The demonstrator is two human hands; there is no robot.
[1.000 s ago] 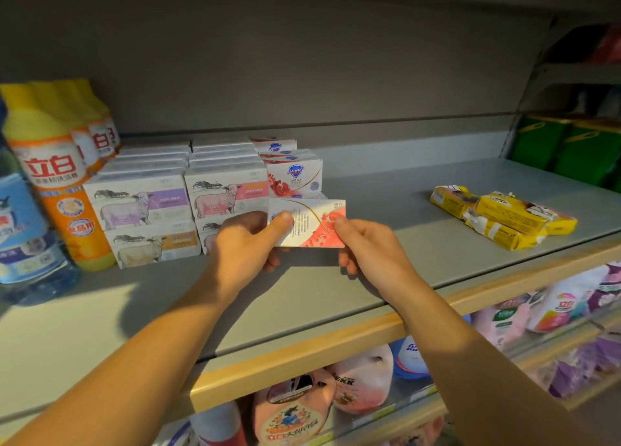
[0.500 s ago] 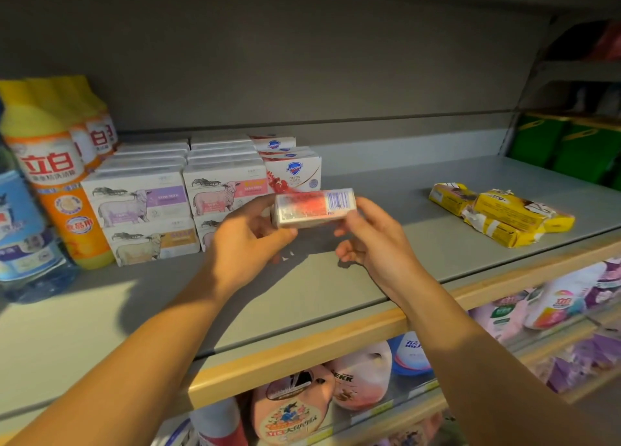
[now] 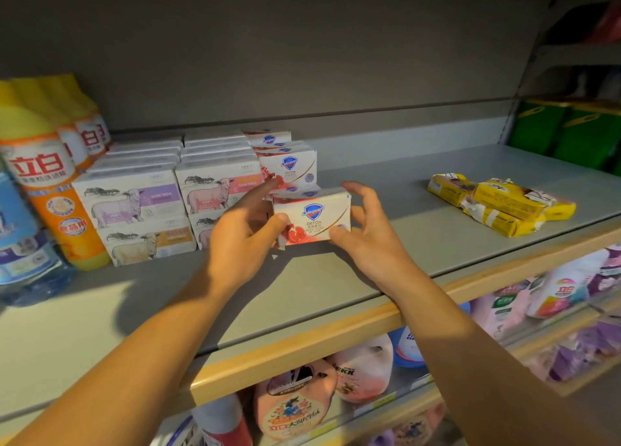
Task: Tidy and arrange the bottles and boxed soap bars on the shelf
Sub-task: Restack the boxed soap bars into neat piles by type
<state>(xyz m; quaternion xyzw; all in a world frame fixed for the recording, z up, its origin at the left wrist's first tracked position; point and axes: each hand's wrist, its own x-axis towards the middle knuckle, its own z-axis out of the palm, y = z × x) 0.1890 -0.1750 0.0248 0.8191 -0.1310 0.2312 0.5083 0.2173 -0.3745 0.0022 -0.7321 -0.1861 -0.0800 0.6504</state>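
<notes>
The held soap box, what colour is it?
White soap box with a blue logo and red fruit, head view.

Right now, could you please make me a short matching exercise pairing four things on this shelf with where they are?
Things:
1. Safeguard box
2. yellow packs
3. sheep boxes
4. orange bottle

Places:
A. far left of the shelf
B. stacked just right of the bottles
C. loose on the right side of the shelf
D. held between the left hand and the right hand

Pairs: 1-D, 2-C, 3-B, 4-A
</notes>
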